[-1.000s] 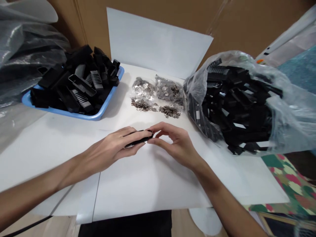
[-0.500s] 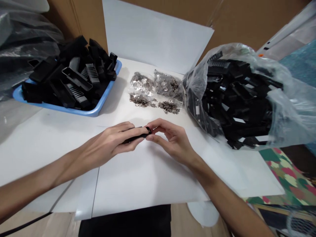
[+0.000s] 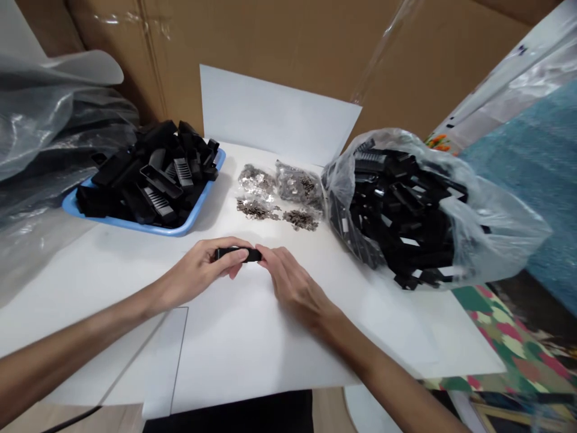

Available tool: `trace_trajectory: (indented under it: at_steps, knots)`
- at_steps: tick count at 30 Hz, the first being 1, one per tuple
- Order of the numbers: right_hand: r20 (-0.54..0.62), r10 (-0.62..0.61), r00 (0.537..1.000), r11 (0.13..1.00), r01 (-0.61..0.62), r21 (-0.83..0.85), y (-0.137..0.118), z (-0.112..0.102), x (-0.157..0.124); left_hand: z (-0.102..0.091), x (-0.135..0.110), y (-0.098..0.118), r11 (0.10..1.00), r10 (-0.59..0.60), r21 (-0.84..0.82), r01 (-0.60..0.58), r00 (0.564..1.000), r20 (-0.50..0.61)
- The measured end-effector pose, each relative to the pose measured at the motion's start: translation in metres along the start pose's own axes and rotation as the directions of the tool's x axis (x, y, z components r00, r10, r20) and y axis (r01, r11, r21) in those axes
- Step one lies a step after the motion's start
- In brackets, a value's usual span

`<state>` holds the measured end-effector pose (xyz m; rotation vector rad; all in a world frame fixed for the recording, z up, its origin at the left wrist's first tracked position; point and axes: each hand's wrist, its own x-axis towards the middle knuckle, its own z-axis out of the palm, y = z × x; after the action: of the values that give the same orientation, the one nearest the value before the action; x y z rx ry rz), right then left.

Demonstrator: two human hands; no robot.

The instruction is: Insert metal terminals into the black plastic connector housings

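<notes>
My left hand [image 3: 198, 266] grips a narrow black plastic part [image 3: 254, 255] above the white tabletop, thumb on its near side and fingers behind. At the part's right end, the fingertips of my right hand [image 3: 294, 288] are closed against it, seen from the back of the hand. Whether a small piece sits between those fingertips is hidden. Beyond the hands lie two loose piles of small metal pieces, a left pile [image 3: 256, 208] and a right pile [image 3: 301, 219].
Two clear bags of metal pieces [image 3: 297, 183] lie behind the piles. A blue tray [image 3: 180, 230] heaped with black plastic parts stands at left. On the right is a large clear plastic bag [image 3: 487, 240] full of similar parts. A white board [image 3: 279, 114] leans against cardboard [image 3: 270, 36].
The view has tilted up. The black part has turned so its side faces me, with my left thumb now along it. My right hand has rolled over, its back now upward.
</notes>
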<state>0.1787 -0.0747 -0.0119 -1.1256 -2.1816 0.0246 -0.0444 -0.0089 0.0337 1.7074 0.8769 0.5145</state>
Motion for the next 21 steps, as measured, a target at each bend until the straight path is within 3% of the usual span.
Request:
trace_trajectory:
  at_steps: [5,10,15,18,21]
  knots:
    - [0.127,-0.049,0.991,0.998,0.044,0.045,0.013,-0.009,0.009,-0.014,0.006,-0.003,0.993,-0.004,-0.115,0.022,0.987,0.158]
    - [0.04,0.088,0.995,0.951,-0.096,0.293,0.023,-0.01,0.014,-0.016,0.006,-0.005,0.98,-0.086,-0.171,0.106,0.989,0.123]
    - [0.007,0.055,0.998,0.915,-0.053,0.4,0.006,-0.01,0.019,-0.01,0.001,-0.004,0.986,-0.091,-0.124,0.107,0.987,0.131]
    - [-0.096,0.082,0.992,0.964,-0.055,0.258,0.011,-0.03,0.025,-0.009,-0.004,0.003,1.0,-0.012,0.001,0.012,1.0,-0.023]
    - [-0.313,0.173,0.934,0.98,-0.193,-0.035,0.045,-0.076,0.027,-0.025,-0.014,0.017,0.976,0.195,0.145,-0.164,0.952,-0.237]
